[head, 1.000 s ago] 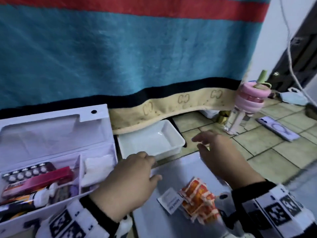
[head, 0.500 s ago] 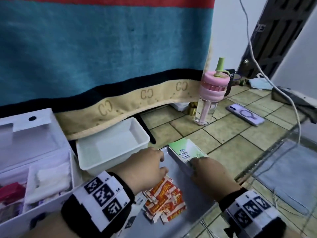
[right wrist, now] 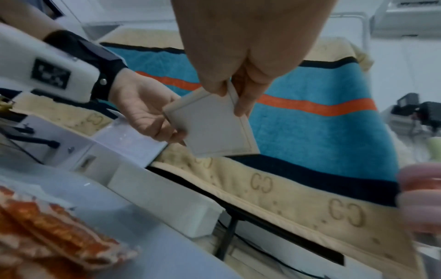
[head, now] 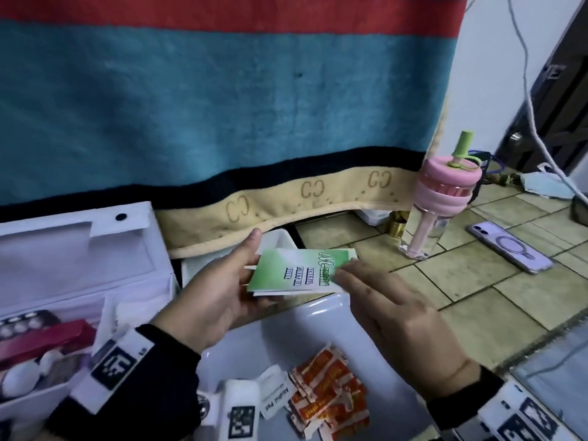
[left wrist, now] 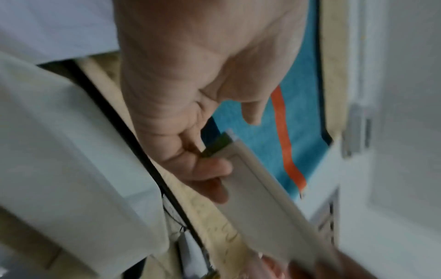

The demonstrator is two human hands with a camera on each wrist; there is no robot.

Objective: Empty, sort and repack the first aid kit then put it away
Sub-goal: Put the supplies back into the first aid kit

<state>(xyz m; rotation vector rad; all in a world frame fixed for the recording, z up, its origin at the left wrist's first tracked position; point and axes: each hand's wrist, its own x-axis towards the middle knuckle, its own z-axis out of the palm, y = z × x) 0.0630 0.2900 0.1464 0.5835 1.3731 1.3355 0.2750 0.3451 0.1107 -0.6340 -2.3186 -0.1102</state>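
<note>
Evidently held green packet (head: 299,272) aloft for sorting: left hand (head: 219,288) gripping, right hand (head: 394,310) pinching corner.

We see a green-and-white packet (head: 300,275) with dark lettering, orange-and-white sachets (head: 331,396), a white kit box (head: 79,259), a teal blanket (head: 222,97) banded red, black and beige, and a pink-lidded bottle (head: 445,192) on olive floor tiles (head: 471,281).

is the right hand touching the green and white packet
Touching. In the right wrist view the right hand's fingertips pinch the top edge of the green and white packet; the head view shows them lying on its right end.
</note>
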